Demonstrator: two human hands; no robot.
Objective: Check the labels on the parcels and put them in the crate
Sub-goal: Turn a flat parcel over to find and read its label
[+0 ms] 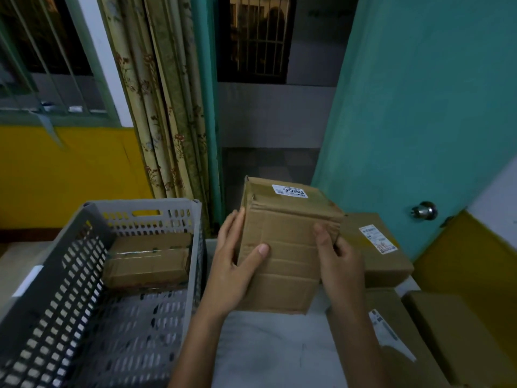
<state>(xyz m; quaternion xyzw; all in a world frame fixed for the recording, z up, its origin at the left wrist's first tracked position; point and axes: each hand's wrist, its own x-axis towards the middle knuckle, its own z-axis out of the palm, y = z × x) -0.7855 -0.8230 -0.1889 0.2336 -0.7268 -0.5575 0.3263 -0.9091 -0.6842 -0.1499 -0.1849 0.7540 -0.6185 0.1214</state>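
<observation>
Head view: left hand (pixel 233 271), right hand (pixel 340 266) fingers grasp one parcel (pixel 282 247); one in crate (pixel 33 317); three aside.

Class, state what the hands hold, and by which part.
Both hands grip one cardboard parcel: left hand on its left edge, right hand on its right edge.

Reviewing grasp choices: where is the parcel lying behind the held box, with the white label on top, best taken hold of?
Take the labelled parcel by its two long sides, from above. It lies flat, top exposed, and the held box hides its left end.
</observation>
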